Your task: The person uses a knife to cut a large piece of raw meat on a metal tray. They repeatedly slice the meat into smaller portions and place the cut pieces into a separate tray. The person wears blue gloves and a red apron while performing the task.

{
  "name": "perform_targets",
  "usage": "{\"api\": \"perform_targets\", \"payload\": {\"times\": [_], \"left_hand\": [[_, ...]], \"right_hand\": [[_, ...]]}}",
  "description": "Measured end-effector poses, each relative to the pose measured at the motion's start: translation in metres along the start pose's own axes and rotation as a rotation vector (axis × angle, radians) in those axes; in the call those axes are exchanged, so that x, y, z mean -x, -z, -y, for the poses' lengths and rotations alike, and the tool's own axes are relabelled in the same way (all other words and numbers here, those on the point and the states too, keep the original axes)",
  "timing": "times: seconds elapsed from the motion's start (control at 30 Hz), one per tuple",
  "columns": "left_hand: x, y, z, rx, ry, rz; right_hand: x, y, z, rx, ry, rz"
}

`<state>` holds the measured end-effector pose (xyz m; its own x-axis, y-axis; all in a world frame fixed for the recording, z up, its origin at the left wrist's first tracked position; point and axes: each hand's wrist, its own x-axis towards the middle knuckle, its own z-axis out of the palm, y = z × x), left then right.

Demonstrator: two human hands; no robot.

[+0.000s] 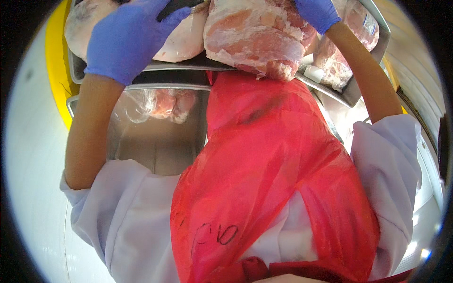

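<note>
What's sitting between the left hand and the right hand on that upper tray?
In the head view, a large raw meat cut lies between the left hand and right hand, overhanging the upper tray edge; a paler bagged piece lies beside the left hand.

A pale, glossy white floor point(33, 155) fills the nine o'clock side and curves down toward seven o'clock, catching soft, even light with faint bright speckles near the bottom. At ten o'clock a bright yellow curved band point(55, 70) runs along the floor's edge, beside a brushed stainless-steel shelf surface point(155, 146) near the centre that mirrors what sits above it. From one to three o'clock a cream-white ribbed wall panel point(417, 61) slants away. Small glints of white light sit at four o'clock, near the dark rim.
</note>
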<state>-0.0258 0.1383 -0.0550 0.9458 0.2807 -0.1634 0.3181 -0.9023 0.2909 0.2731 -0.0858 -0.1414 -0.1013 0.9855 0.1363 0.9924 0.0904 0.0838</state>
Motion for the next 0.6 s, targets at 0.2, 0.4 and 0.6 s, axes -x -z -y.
{"api": "perform_targets", "payload": {"times": [0.2,0.4,0.6], "left_hand": [[-0.03,0.032,-0.043,-0.065,-0.011,-0.004],[-0.028,0.011,-0.045,-0.124,-0.109,-0.019],[-0.001,-0.068,-0.014,0.131,0.142,-0.08]], "right_hand": [[-0.003,0.005,-0.002,-0.044,-0.021,-0.006],[0.0,0.005,-0.002,-0.081,-0.055,0.041],[0.002,0.0,-0.004,-0.175,-0.121,-0.023]]}}
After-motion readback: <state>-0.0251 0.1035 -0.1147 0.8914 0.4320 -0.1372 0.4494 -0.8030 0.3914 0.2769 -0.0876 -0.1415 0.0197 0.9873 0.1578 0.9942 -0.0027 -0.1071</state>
